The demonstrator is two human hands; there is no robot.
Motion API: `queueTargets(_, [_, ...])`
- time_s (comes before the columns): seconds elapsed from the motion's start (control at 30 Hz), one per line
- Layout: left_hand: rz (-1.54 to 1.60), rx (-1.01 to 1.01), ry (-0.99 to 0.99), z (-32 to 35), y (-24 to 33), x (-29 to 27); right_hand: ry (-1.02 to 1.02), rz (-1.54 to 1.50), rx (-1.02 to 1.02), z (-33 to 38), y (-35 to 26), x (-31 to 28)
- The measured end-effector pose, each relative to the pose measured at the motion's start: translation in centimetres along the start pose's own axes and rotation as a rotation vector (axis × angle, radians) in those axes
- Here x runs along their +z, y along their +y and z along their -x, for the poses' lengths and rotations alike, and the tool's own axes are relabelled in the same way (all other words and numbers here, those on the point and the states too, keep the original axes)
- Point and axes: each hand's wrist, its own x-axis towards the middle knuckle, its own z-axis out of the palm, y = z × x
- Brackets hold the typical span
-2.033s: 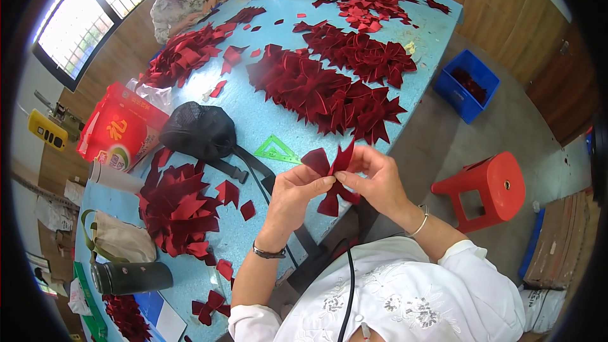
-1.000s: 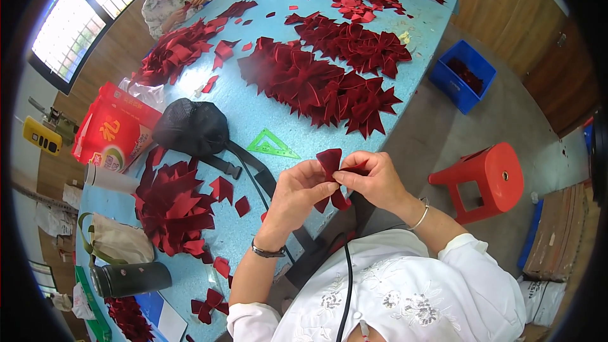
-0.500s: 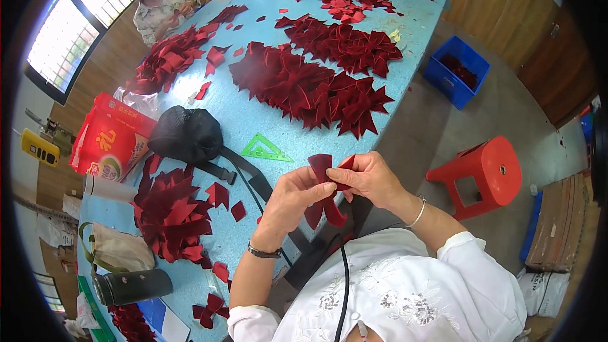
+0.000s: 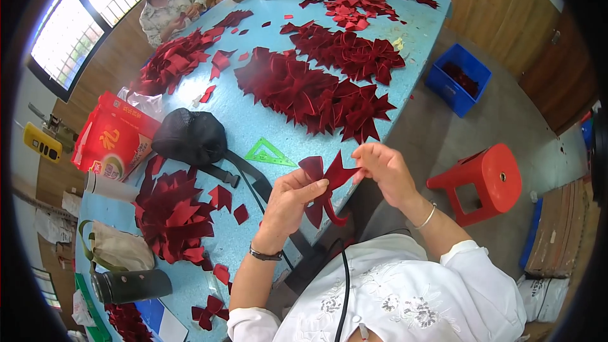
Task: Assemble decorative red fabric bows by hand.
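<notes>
My left hand (image 4: 292, 201) pinches a dark red velvety fabric bow (image 4: 313, 168) at its middle, thumb across the front. The bow's loops and pointed tails spread out around the grip, and one strip curls below it. At the bow's right, my right hand (image 4: 391, 176) has its fingertips at the tip of a notched tail; the exact contact is small and hard to make out. On the blue table (image 4: 247, 109), beyond my hands, lie a long heap of finished-looking red bows (image 4: 291, 88) and a green triangular ruler (image 4: 269, 152).
A black bag (image 4: 190, 136) with straps lies left of my hands, near a red gift bag (image 4: 114, 136), red fabric pieces (image 4: 171, 215) and a dark bottle (image 4: 132, 285). Right are a red stool (image 4: 497, 177) and blue bin (image 4: 457, 98). A person (image 4: 168, 6) sits across.
My right hand has moved off the bow's middle, out to the right, to a tail tip. That tail now spreads out. My left hand keeps its pinch.
</notes>
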Motion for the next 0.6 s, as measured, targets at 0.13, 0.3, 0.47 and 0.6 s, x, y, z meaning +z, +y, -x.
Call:
queueTargets(0.13, [0.023,0.045,0.008,0.6,0.6,1.4,-0.02,0.048,0.066,1.1,-0.1,2.1])
queueTargets(0.3, [0.004,0.083,-0.028,1.1,1.2,1.6,-0.218,0.138,0.113,0.4,0.2,1.7])
queueTargets(0.47, [-0.032,0.096,-0.033,1.4,1.9,1.2,-0.169,0.115,0.006,-0.2,-0.2,2.0])
queueTargets(0.6, [-0.102,0.055,-0.057,2.0,3.1,1.4,-0.149,0.24,-0.22,-1.6,-2.0,3.4])
